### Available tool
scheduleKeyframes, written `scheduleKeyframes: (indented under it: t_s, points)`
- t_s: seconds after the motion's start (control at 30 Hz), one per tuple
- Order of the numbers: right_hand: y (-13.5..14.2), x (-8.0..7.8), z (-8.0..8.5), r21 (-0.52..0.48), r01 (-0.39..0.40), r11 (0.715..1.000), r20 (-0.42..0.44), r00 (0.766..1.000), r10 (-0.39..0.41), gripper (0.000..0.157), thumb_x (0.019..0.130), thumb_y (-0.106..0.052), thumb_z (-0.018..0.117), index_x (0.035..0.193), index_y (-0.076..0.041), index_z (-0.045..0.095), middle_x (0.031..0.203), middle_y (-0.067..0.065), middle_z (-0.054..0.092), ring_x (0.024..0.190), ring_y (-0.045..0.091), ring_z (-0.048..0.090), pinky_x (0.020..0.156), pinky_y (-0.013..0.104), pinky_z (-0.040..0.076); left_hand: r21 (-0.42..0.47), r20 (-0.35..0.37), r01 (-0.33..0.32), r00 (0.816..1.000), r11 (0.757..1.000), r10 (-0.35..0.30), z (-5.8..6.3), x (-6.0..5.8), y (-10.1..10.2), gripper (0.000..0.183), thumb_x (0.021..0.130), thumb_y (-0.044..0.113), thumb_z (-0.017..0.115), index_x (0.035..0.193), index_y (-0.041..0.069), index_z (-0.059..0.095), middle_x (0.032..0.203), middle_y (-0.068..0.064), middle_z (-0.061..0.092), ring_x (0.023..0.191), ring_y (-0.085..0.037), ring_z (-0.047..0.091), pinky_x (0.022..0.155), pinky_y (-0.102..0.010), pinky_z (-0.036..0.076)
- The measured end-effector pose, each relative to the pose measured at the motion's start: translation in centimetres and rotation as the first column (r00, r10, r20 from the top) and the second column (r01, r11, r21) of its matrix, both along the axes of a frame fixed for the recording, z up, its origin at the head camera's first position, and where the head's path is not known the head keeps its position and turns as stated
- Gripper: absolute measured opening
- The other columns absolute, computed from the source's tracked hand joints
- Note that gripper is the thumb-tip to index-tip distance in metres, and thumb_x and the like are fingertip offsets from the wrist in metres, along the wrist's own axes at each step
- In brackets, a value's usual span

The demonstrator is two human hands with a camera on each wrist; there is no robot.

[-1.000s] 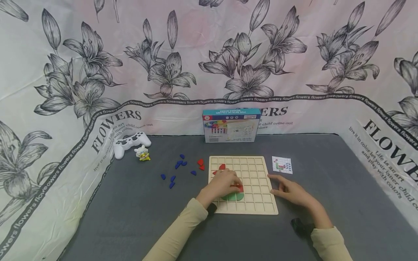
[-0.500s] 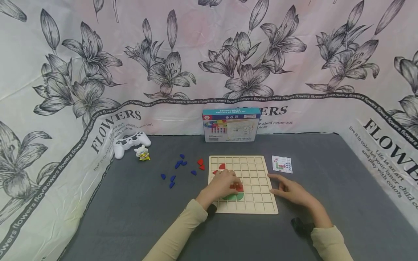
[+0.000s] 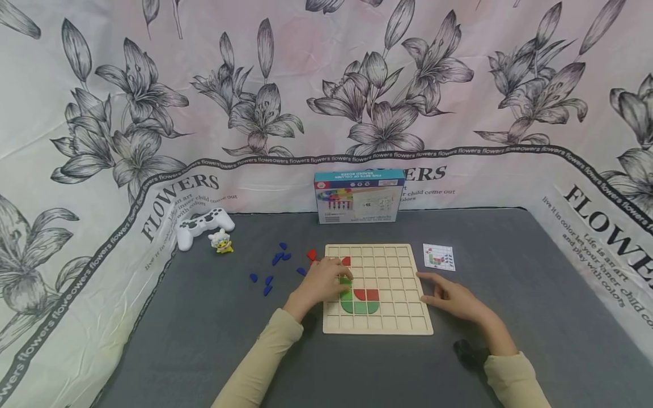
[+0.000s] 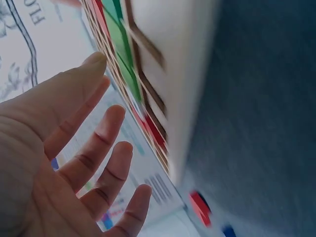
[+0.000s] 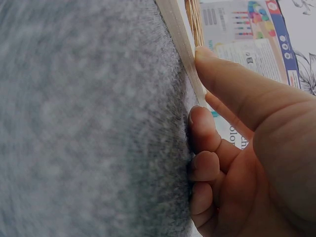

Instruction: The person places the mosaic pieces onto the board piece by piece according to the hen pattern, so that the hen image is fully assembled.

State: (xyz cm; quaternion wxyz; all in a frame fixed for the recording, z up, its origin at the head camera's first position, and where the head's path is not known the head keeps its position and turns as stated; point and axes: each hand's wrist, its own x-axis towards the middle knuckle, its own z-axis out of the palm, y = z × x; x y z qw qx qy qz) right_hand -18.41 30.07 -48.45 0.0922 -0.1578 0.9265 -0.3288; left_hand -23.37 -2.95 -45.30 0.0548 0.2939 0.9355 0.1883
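A wooden grid board [image 3: 395, 323] lies on the table. Green pieces [image 3: 360, 307] form an L in its left part, with two red pieces [image 3: 373, 294] in the squares just above their lower row. Another red piece [image 3: 346, 260] sits near the upper left corner. My left hand [image 3: 318, 281] is over the board's left edge, covering some squares; in the left wrist view its fingers [image 4: 116, 163] are spread and bent loosely, holding nothing. My right hand [image 3: 454, 298] rests at the right edge, thumb [image 5: 232, 74] touching the board's side, other fingertips down on the table.
Several blue pieces [image 3: 268, 280] and a loose red piece [image 3: 312, 254] lie left of the board. A pattern card [image 3: 439, 258] lies to its upper right. Behind stands a box [image 3: 359, 198]; at the back left are a white game controller [image 3: 204, 225] and a small figurine [image 3: 221, 242].
My left hand has let go of the red piece at the board's middle and moved left to the board's edge, uncovering the red and green pieces. The right hand has stayed put.
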Motion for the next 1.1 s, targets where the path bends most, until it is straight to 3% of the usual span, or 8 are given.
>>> scheduleKeyframes:
  t_s: [0.27, 0.5, 0.77, 1.1]
  points:
    - [-0.2, 0.1, 0.1, -0.004, 0.008, 1.0, 0.012, 1.0, -0.008, 0.059, 0.086, -0.033, 0.065, 0.137, -0.013, 0.043, 0.069, -0.003, 0.047, 0.054, 0.005, 0.039, 0.05, 0.022, 0.034, 0.009, -0.072, -0.087, 0.994, 0.996, 0.087, -0.7, -2.4, -3.6, 0.02, 0.081, 0.027, 0.071, 0.1, 0.019, 0.071, 0.095, -0.002, 0.06, 0.084, -0.019, 0.048, 0.079, -0.047, 0.039]
    - [-0.2, 0.1, 0.1, 0.002, 0.017, 1.0, 0.019, 1.0, -0.017, 0.059, 0.086, -0.033, 0.065, 0.137, -0.014, 0.043, 0.07, -0.003, 0.047, 0.054, 0.005, 0.039, 0.05, 0.022, 0.034, 0.008, -0.078, -0.164, 0.983, 0.986, 0.164, -0.5, -4.4, -5.7, 0.026, 0.082, 0.028, 0.07, 0.107, 0.019, 0.069, 0.102, -0.005, 0.061, 0.093, -0.026, 0.052, 0.083, -0.051, 0.04]
    - [-0.1, 0.1, 0.2, -0.002, 0.012, 1.0, 0.013, 1.0, -0.012, 0.059, 0.086, -0.032, 0.065, 0.137, -0.013, 0.043, 0.07, -0.003, 0.047, 0.054, 0.005, 0.038, 0.05, 0.022, 0.033, -0.057, -0.044, -0.208, 0.978, 0.977, 0.205, -0.5, -5.9, -6.1, 0.033, 0.085, 0.027, 0.067, 0.117, 0.021, 0.064, 0.102, -0.005, 0.06, 0.093, -0.024, 0.052, 0.081, -0.046, 0.039]
    - [-0.1, 0.1, 0.1, -0.006, 0.011, 1.0, 0.015, 1.0, -0.011, 0.059, 0.086, -0.035, 0.064, 0.138, -0.014, 0.042, 0.07, -0.003, 0.048, 0.054, 0.005, 0.038, 0.05, 0.022, 0.033, -0.11, -0.053, -0.212, 0.977, 0.971, 0.207, -1.2, -6.8, -5.4, 0.026, 0.086, 0.025, 0.066, 0.111, 0.02, 0.067, 0.095, -0.005, 0.06, 0.09, -0.025, 0.053, 0.078, -0.045, 0.04]
